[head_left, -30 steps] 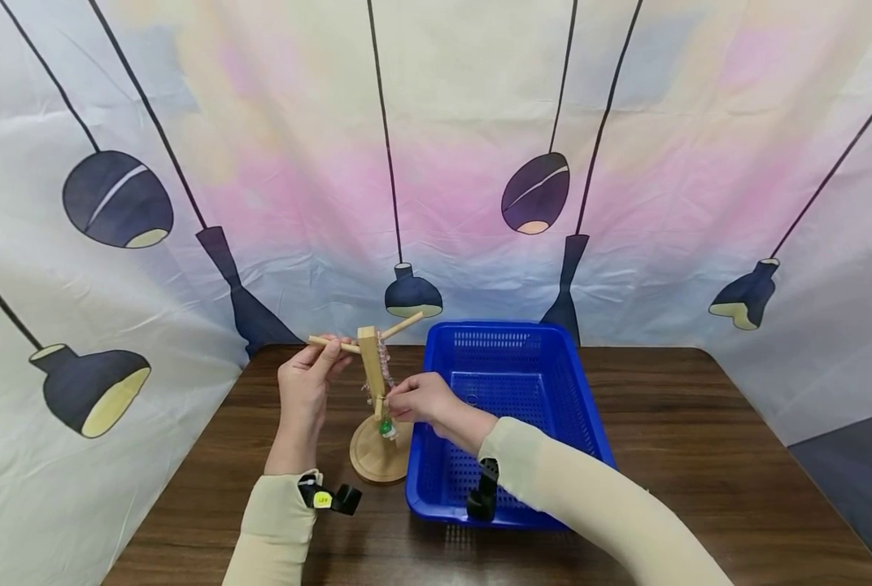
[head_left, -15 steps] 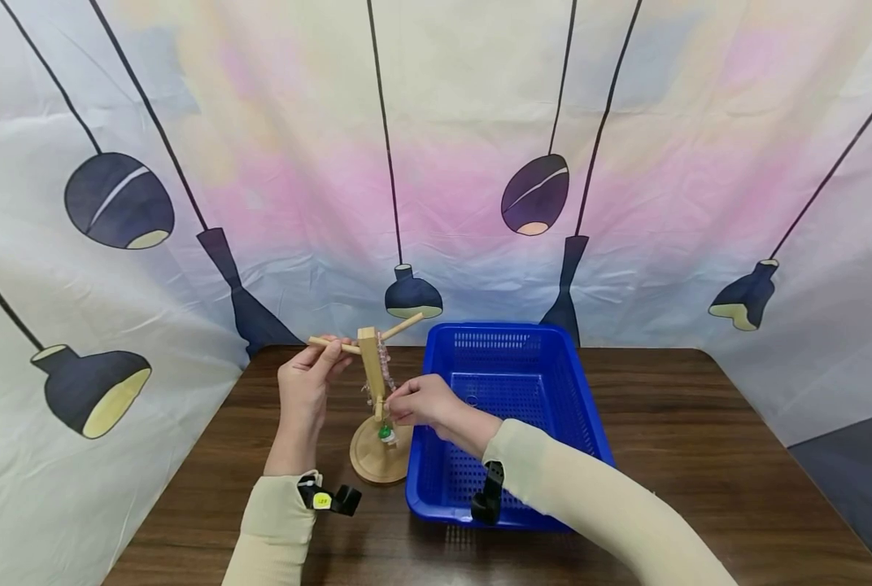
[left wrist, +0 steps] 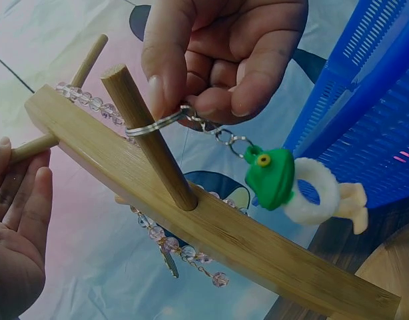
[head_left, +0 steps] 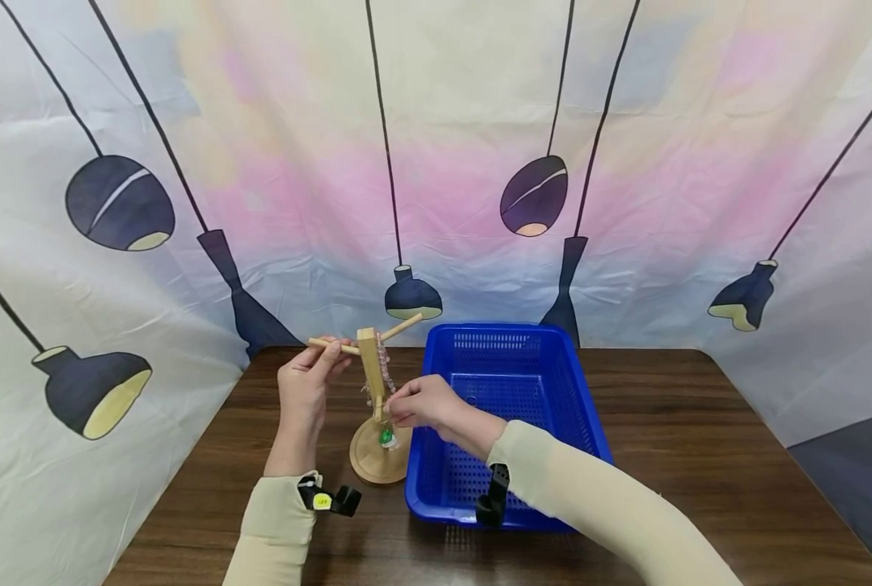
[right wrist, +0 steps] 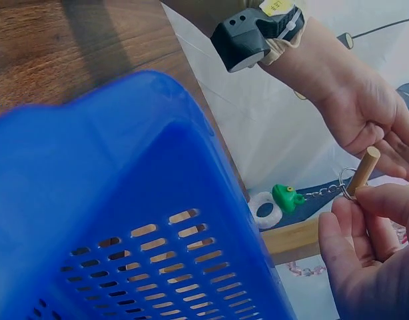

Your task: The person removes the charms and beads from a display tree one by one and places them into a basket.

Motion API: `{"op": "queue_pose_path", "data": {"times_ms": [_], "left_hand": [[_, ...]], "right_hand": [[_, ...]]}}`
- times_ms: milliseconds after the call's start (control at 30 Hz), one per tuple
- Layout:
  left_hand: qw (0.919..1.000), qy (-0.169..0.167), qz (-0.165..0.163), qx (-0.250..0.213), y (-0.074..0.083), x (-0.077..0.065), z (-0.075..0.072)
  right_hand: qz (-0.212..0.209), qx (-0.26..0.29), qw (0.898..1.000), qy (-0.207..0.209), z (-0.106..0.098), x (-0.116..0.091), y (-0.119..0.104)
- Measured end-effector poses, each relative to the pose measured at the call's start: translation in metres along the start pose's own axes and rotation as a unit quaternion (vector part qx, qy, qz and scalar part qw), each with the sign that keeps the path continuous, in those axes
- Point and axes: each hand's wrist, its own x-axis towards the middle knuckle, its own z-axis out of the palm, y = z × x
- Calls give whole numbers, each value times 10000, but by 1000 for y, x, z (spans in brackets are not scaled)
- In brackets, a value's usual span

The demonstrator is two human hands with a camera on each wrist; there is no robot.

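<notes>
A wooden jewelry stand [head_left: 372, 366] with several pegs rises from a round base [head_left: 366, 464]. My left hand [head_left: 310, 382] grips its upper left peg. Near a lower peg [left wrist: 148, 133], my right hand [head_left: 425, 400] pinches the metal split ring of a frog keychain [left wrist: 270, 179]. That ring encircles the peg close to its tip, seen in both wrist views. From the chain hangs a green frog head with a white ring and pale legs. Pink and clear beaded strands [left wrist: 168, 241] hang on other pegs, partly hidden behind the post.
A blue perforated basket [head_left: 588, 391] stands right of the stand, under my right forearm. A small ring-like item [head_left: 473, 400] lies inside it. The brown wooden table [head_left: 670, 456] ends at a printed cloth backdrop [head_left: 465, 122].
My right hand has shifted very slightly down and right, with its wrist and sleeve. The frog charm now hangs a little lower below the peg. My left hand keeps its grip unchanged.
</notes>
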Motion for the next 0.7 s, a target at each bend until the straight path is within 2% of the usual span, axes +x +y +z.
{"op": "queue_pose_path", "data": {"times_ms": [700], "left_hand": [[10000, 1, 21, 18, -1, 0, 0]], "right_hand": [[-114, -106, 9997, -205, -1, -12, -1]]}}
